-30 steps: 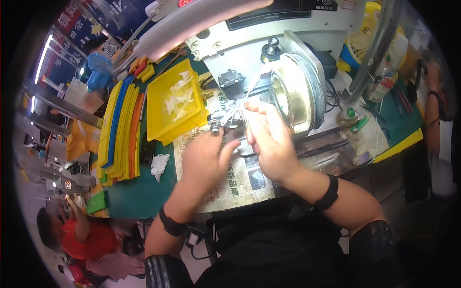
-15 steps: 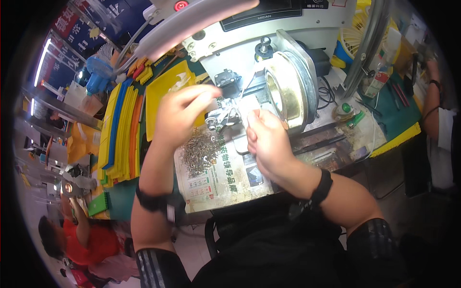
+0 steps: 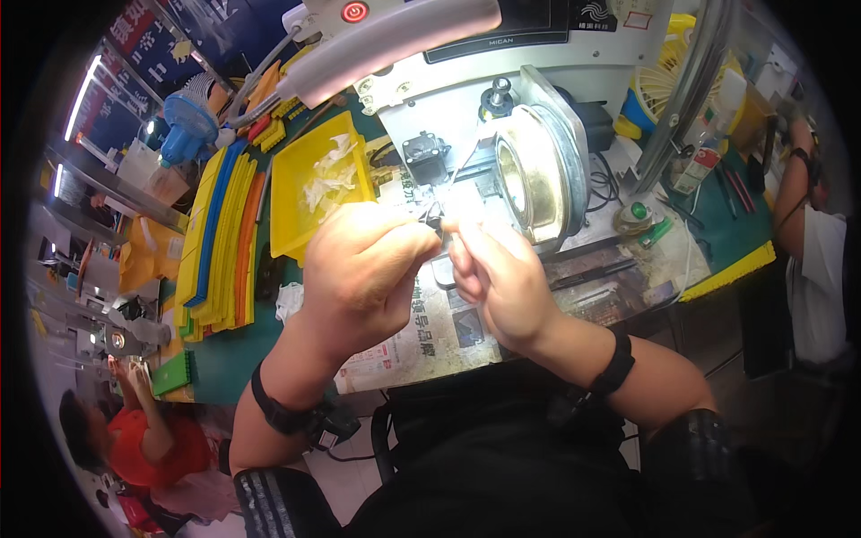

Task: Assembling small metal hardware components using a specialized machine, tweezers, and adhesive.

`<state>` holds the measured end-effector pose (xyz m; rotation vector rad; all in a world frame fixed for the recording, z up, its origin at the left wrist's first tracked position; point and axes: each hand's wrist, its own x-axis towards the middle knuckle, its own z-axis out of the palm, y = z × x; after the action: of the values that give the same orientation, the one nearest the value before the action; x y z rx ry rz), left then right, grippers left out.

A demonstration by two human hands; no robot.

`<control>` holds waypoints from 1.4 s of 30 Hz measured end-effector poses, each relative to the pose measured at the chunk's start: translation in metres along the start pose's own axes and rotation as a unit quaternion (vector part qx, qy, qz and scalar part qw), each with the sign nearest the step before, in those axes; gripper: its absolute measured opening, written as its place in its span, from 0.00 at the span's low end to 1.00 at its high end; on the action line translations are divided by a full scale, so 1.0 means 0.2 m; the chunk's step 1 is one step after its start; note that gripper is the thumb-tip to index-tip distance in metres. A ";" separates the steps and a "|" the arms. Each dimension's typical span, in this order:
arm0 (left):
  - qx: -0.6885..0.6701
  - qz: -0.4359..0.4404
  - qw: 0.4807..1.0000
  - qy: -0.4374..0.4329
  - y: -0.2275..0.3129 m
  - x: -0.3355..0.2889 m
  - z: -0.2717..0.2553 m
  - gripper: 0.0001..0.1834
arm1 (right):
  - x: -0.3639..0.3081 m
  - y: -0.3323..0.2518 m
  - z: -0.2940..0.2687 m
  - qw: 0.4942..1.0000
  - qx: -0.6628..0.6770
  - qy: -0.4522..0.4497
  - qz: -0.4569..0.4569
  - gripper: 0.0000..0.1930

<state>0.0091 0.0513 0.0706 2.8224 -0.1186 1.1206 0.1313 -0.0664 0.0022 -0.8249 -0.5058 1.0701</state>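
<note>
My left hand [image 3: 363, 269] is closed in a fist in front of the machine. Its thumb side meets the fingers of my right hand [image 3: 502, 282], which are pinched together. Whatever lies between the fingertips is too small and too brightly lit to make out. Just beyond the fingers a small shiny metal fixture [image 3: 432, 212] shows in part. To the right of it stands a round metal wheel [image 3: 531, 179] with a brassy inner ring. Printed paper [image 3: 457, 359] covers the table under my hands, and my left hand hides part of it.
A yellow tray [image 3: 296, 193] with crumpled white tissue sits left of the machine. Beside it stand stacked yellow, blue and orange strips [image 3: 211, 255]. A lamp [image 3: 395, 54] hangs overhead. On the right are a green-topped jar [image 3: 635, 215] and a metal post [image 3: 691, 90]. Other people work at both sides.
My left hand has come down from the fixture toward me and closed, now covering the pile of small metal pieces seen before. My right hand stays close by, its fingers still pinched.
</note>
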 end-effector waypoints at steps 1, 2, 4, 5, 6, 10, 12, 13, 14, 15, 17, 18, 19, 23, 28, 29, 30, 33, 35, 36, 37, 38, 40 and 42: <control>-0.007 0.013 1.000 0.010 0.01 0.01 0.00 0.10 | 0.02 -0.02 0.04 0.999 0.050 -0.013 -0.012 0.07; -0.005 0.014 1.000 0.011 0.01 0.02 0.01 0.10 | 0.03 -0.03 0.06 0.994 0.099 -0.026 -0.024 0.05; -0.012 0.021 0.999 -0.027 0.00 0.01 0.03 0.11 | 0.04 -0.02 0.07 0.992 0.120 -0.025 -0.029 0.06; -0.021 0.023 0.999 -0.018 -0.01 -0.01 0.06 0.11 | 0.04 0.00 0.06 0.993 0.114 -0.020 -0.013 0.07; -0.021 0.023 0.999 -0.017 0.01 -0.02 0.07 0.11 | 0.04 0.01 0.04 0.994 0.108 -0.014 0.002 0.08; -0.023 0.026 0.999 0.014 0.04 -0.06 0.10 0.12 | -0.04 0.05 -0.01 0.996 0.068 -0.052 0.004 0.08; -0.030 0.014 0.999 0.026 0.03 -0.05 0.09 0.13 | -0.02 0.02 0.03 0.996 0.088 0.010 -0.008 0.07; -0.043 0.021 0.999 0.024 0.04 -0.04 0.10 0.13 | 0.01 0.01 0.03 0.997 0.077 0.006 -0.021 0.07; -0.043 0.023 0.998 0.026 0.04 -0.03 0.11 0.13 | 0.03 0.00 0.04 0.997 0.076 0.006 -0.024 0.07; -0.040 0.033 0.998 0.024 0.04 -0.03 0.12 0.14 | 0.04 0.00 0.05 0.996 0.080 0.012 -0.034 0.07; -0.033 0.052 0.998 0.030 0.02 -0.04 0.14 0.14 | 0.06 0.02 0.05 0.996 0.084 0.019 -0.039 0.07; -0.034 0.052 0.998 0.030 0.03 -0.05 0.15 0.14 | 0.06 0.04 0.02 0.996 0.084 0.020 -0.039 0.07; -0.056 0.059 0.997 0.010 0.04 -0.07 0.17 0.14 | 0.04 0.06 -0.03 0.997 0.046 -0.002 -0.055 0.07; -0.143 0.079 0.979 -0.125 0.32 -0.34 0.13 0.16 | -0.36 0.09 -0.22 0.947 -0.291 -0.128 -0.041 0.04; -0.185 0.100 0.971 -0.110 0.42 -0.35 0.10 0.20 | -0.41 0.00 -0.17 0.979 -0.133 -0.140 0.062 0.09; -0.175 0.111 0.973 -0.107 0.43 -0.35 0.11 0.20 | -0.32 -0.02 -0.11 0.984 -0.138 -0.109 0.025 0.07; -0.170 0.110 0.974 -0.105 0.42 -0.34 0.10 0.20 | -0.24 -0.03 -0.09 0.983 -0.139 -0.114 0.024 0.07; -0.165 0.055 0.964 -0.200 0.31 -0.33 0.07 0.21 | -0.01 0.04 -0.11 0.985 0.098 -0.093 0.104 0.06; 0.018 -0.026 0.998 -0.045 0.17 -0.22 0.05 0.15 | 0.10 0.09 -0.11 0.990 0.077 0.019 0.116 0.11; 0.021 -0.054 0.998 -0.038 0.06 -0.10 0.01 0.16 | 0.15 0.10 -0.14 0.990 0.078 0.021 0.117 0.11; 0.011 -0.097 0.995 0.038 -0.04 -0.03 0.03 0.13 | 0.20 0.09 -0.14 0.991 0.070 0.017 0.109 0.11; -0.054 -0.162 0.985 0.021 -0.12 0.05 0.03 0.12 | 0.25 0.08 -0.15 0.993 0.062 0.012 0.100 0.11; -0.135 -0.240 0.961 0.000 -0.28 0.09 0.08 0.11 | 0.31 0.09 -0.11 0.994 0.057 0.003 0.098 0.10; -0.377 -0.287 0.866 -0.159 -0.43 0.08 0.18 0.11 | 0.33 0.08 -0.06 0.994 0.015 0.056 0.092 0.09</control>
<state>0.0543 0.1311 0.0498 2.0711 0.2074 0.3442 0.1572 -0.0058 -0.0192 -0.9116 -0.3233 1.1901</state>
